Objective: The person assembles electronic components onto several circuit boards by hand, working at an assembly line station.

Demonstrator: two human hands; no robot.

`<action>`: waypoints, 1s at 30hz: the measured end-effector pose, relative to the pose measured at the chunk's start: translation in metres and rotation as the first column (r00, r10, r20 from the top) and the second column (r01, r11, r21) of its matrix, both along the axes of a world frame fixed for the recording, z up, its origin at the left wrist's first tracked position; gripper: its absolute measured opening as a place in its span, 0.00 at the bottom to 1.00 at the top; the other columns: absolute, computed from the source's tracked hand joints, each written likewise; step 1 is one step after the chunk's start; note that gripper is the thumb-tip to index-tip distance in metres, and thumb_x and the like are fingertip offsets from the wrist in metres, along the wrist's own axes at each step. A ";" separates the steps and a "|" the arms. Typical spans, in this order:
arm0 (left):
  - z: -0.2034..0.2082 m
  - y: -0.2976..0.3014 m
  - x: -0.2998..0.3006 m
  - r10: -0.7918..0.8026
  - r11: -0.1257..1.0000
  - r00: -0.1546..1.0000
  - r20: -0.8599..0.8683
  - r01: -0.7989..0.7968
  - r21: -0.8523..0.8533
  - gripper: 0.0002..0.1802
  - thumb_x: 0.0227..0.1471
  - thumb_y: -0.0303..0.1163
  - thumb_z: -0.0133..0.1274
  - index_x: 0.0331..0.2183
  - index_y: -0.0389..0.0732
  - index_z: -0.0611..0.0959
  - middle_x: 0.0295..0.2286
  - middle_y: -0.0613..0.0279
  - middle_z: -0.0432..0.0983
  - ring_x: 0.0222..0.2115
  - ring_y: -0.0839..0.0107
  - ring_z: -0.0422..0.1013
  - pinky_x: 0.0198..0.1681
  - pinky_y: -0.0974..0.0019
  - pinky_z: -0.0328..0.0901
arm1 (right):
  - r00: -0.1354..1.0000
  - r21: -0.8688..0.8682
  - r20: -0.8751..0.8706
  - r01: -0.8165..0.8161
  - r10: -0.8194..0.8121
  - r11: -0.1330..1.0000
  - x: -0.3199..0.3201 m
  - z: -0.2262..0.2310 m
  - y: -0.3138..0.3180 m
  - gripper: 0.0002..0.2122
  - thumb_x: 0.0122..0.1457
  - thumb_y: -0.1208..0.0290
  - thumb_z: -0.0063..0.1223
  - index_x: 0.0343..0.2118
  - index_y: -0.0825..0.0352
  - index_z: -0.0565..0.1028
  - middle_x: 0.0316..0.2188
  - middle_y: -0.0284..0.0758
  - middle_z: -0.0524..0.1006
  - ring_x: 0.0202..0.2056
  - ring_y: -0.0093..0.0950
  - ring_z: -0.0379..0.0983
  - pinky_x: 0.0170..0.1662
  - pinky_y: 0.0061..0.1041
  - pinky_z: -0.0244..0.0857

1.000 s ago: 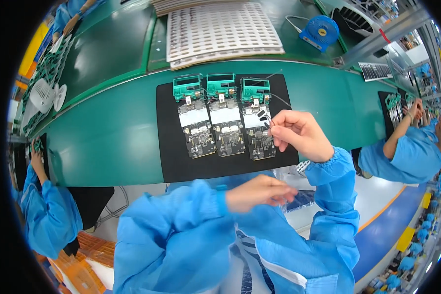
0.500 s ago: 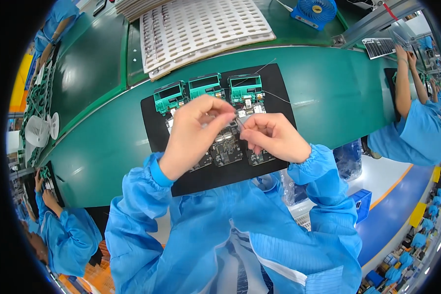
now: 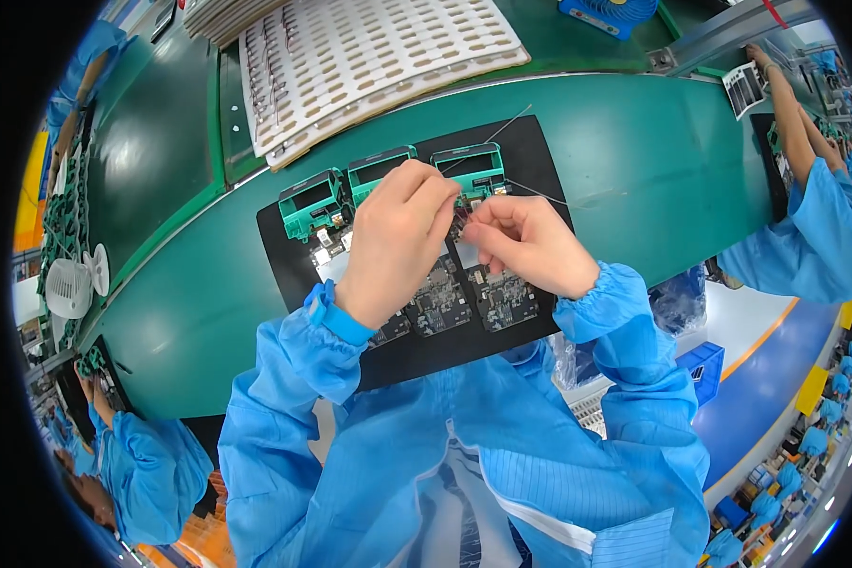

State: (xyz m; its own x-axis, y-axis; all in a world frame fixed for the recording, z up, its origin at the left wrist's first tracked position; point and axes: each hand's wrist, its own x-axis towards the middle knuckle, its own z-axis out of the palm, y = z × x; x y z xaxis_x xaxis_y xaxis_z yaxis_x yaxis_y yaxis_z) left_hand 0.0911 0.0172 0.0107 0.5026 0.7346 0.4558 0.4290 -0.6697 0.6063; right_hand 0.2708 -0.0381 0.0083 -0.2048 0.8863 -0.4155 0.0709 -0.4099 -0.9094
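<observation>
Three green plastic frames, the left one [image 3: 310,204], the middle one [image 3: 381,168] and the right one [image 3: 470,168], lie in a row along the far side of a black mat [image 3: 383,371]. Dark circuit boards, among them the right one [image 3: 508,301] and the middle one [image 3: 439,305], reach toward me below them. My left hand [image 3: 399,232] is closed over the middle board, fingertips pinched together near the right frame. Close beside it, my right hand [image 3: 530,244] pinches too, at a thin dark strand between the fingertips. What each holds is too small to name.
A white slotted tray [image 3: 379,66] with thin wires on it lies at the back of the green bench [image 3: 634,180]. A blue fan [image 3: 611,14] stands behind, a white fan [image 3: 70,284] at far left. Co-workers in blue sit left and right. A blue crate [image 3: 701,371] is below right.
My pinched fingers have moved slightly away from me, closer to the right frame. The left hand has turned so its back shows more. The whole view has shifted a little.
</observation>
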 end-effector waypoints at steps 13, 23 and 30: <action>-0.009 -0.003 -0.022 -0.031 0.973 0.963 -0.269 0.090 0.212 0.32 0.34 0.16 0.56 0.47 0.44 0.82 0.49 0.53 0.70 0.48 0.51 0.67 0.49 0.54 0.64 | 0.984 -0.178 -0.176 -0.043 0.011 0.983 0.015 0.003 -0.001 0.08 0.62 0.68 0.56 0.34 0.68 0.79 0.22 0.28 0.77 0.22 0.16 0.73 0.26 0.14 0.65; 0.007 -0.030 -0.046 -0.001 0.922 0.991 0.130 0.051 -0.383 0.18 0.50 0.17 0.56 0.46 0.34 0.79 0.37 0.53 0.74 0.34 0.63 0.74 0.36 0.66 0.69 | 0.986 -0.170 -0.167 -0.019 -0.010 0.985 -0.018 0.012 -0.026 0.06 0.63 0.71 0.55 0.35 0.67 0.78 0.22 0.27 0.76 0.21 0.14 0.71 0.25 0.13 0.64; 0.003 -0.024 -0.085 0.090 0.822 0.961 0.260 0.076 -0.565 0.06 0.49 0.19 0.59 0.33 0.35 0.84 0.29 0.60 0.77 0.28 0.74 0.74 0.32 0.72 0.68 | 0.981 -0.016 -0.181 -0.074 0.070 0.997 -0.057 0.009 -0.013 0.06 0.64 0.70 0.54 0.36 0.68 0.77 0.24 0.27 0.77 0.23 0.14 0.72 0.26 0.13 0.65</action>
